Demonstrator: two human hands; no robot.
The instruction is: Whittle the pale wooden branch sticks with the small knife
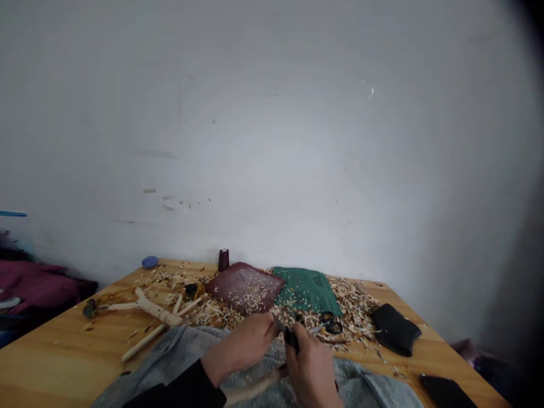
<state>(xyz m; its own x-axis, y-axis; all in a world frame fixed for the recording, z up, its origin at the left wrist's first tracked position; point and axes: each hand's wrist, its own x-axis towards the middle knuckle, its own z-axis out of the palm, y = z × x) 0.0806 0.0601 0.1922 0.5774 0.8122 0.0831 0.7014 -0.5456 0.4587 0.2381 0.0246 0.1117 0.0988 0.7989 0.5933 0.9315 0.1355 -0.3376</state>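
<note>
My right hand (312,362) is closed round the black handle of a small knife (291,339), whose grey blade points up and left. My left hand (246,344) is closed at the blade's end, its fingertips against or just behind the metal; what it grips is hidden. Below both hands a pale peeled stick (255,389) slants over a grey cloth (191,340), its dark end reaching my right hand. Beyond the hands lie black-handled scissors (329,324) among wood shavings (352,300).
Maroon (244,286) and green sheets (306,289) lie under scattered shavings, with a thread spool (223,260) behind. A forked branch (157,310) lies left on the wooden table (55,362). At right are a black folded piece (395,328) and a dark flat object (446,391).
</note>
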